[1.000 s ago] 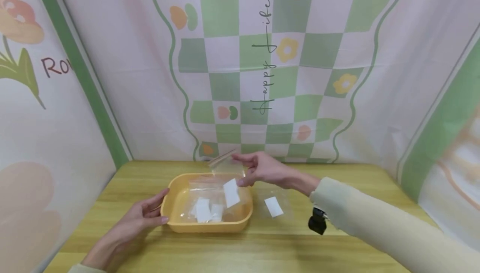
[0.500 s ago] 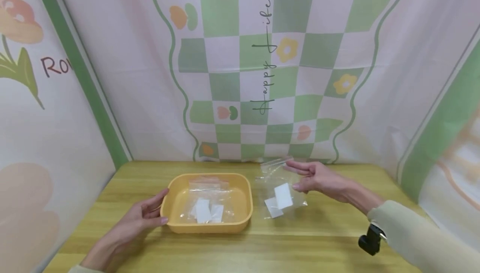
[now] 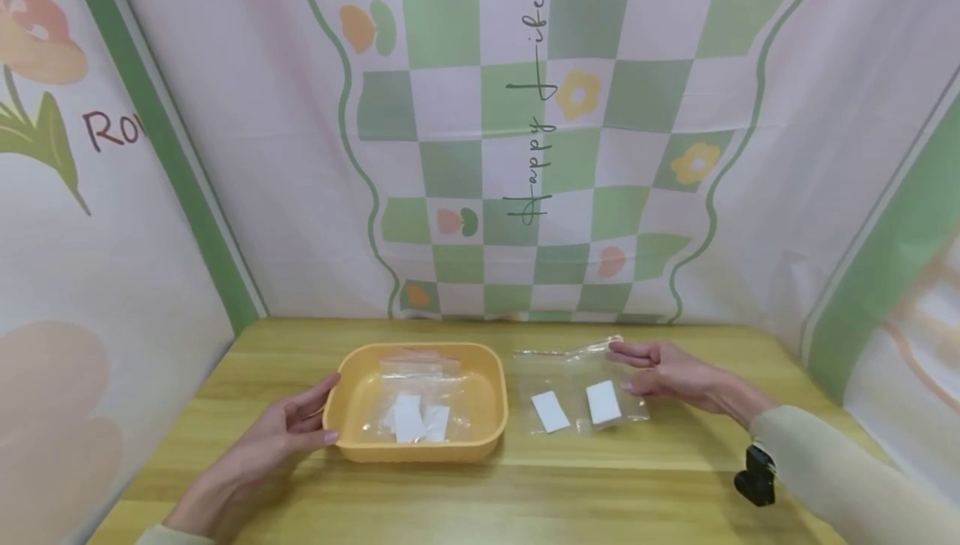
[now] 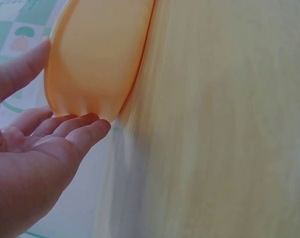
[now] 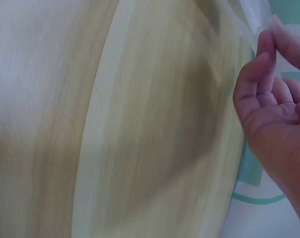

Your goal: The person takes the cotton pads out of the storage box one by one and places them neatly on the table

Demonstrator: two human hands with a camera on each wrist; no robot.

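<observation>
My left hand point(image 3: 273, 437) holds the left end of a yellow plastic tray point(image 3: 420, 452). In the left wrist view, the thumb and fingers spread around the tray's end wall point(image 4: 93, 64), fingertips against it. My right hand point(image 3: 678, 377) pinches the right edge of a clear zip bag point(image 3: 603, 402) with a white rectangular piece inside. In the right wrist view only a corner of that bag point(image 5: 254, 15) shows at the thumb and fingertips. Beside it to the left, a similar zip bag point(image 3: 551, 412) with a white piece lies on the table. More clear bags point(image 3: 408, 418) with white pieces lie in the tray.
The wood-grain table point(image 3: 450, 499) carries the tray and the bags. Behind it hangs a curtain point(image 3: 517, 153) with green checks and lettering, and printed cloth walls point(image 3: 150, 278) stand at both sides. A black device point(image 3: 756, 476) hangs at the right wrist.
My right hand has carried the zip bag from over the tray rightward and lowered it beside the bag on the table. The left hand and tray have stayed put.
</observation>
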